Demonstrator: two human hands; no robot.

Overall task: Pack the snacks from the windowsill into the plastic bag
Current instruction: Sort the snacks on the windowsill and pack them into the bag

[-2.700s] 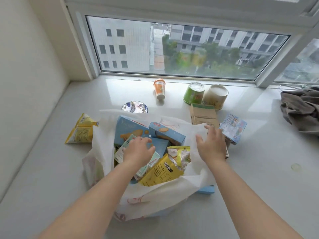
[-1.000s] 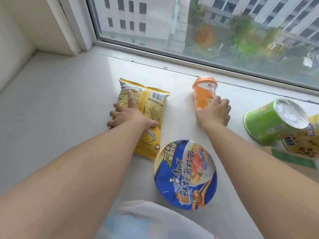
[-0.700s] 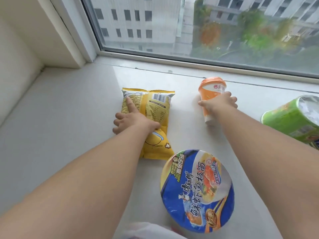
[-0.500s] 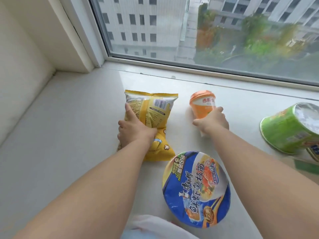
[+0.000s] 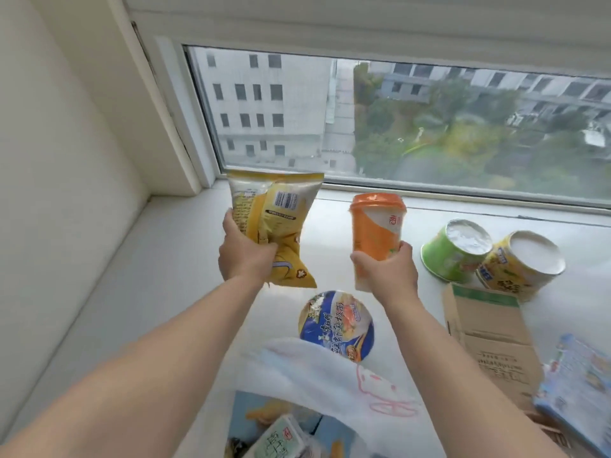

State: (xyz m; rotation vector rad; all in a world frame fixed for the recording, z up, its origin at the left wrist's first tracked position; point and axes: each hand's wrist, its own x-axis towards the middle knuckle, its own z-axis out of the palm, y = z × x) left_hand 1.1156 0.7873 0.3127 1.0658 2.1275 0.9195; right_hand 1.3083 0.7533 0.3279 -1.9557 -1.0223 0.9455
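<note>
Yellow crinkled foil fills the left hand point(image 5: 246, 256): its fingers are clenched round the lower half of a yellow snack bag point(image 5: 276, 226), held up in the air above the windowsill point(image 5: 139, 276), well off its surface. Beside it, the right hand point(image 5: 386, 271) grasps an orange cup point(image 5: 377, 226) near its base, upright and also lifted clear of the windowsill.

Nearer the person than both hands lies the white plastic bag point(image 5: 330, 375), its mouth open at the bottom of the view. Inside it a blue box point(image 5: 264, 414) and a pale green packet point(image 5: 281, 441) can be seen, so part of the packing looks done already.

Just beyond the bag's far rim stands a blue noodle bowl point(image 5: 337, 325), lid up, on the windowsill. To the right of the bag, farther back, a green tub point(image 5: 456, 254) and a yellow tub point(image 5: 519, 264) lie tipped on their sides, touching each other. A cardboard box point(image 5: 489, 338) lies flat just right of the bag, and a light-blue packet point(image 5: 582, 385) sits beyond that at the frame edge.

By my reading the task is somewhere past halfway: two snacks are in hand and need only to be carried back over the bag's mouth and let go, while the bowl, both tubs and the items on the right are left to collect.
</note>
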